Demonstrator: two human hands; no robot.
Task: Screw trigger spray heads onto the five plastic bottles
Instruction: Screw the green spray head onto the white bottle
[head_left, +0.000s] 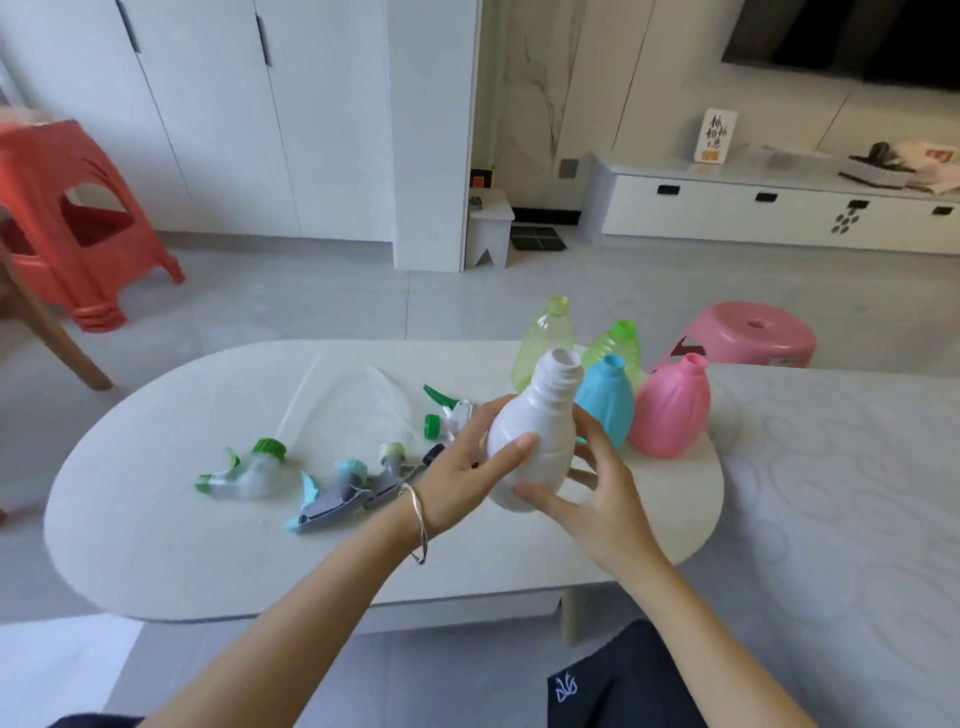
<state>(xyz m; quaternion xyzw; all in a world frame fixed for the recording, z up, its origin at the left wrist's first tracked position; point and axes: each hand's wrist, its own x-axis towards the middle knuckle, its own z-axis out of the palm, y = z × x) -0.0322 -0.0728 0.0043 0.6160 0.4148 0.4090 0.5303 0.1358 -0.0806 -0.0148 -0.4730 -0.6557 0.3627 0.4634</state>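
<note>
Head view: your left hand (457, 478) grips the white bottle (535, 436), thumb across its front, fingers curled behind. Your right hand (597, 499) cups its lower side, thumb on the body, fingers loosely bent round it. The bottle is tilted, neck uncapped, above the table (208, 545). Spray heads (327, 493) lie to the left; four bottles (672, 410) stand behind.

You face white cupboards (218, 130) across a grey tiled floor (311, 301). A red stool (72, 218) stands to your left, a pink stool (753, 332) beyond the pale oval worktop (156, 545), and a low white cabinet (727, 213) sits under a dark screen (857, 36) on your right.
</note>
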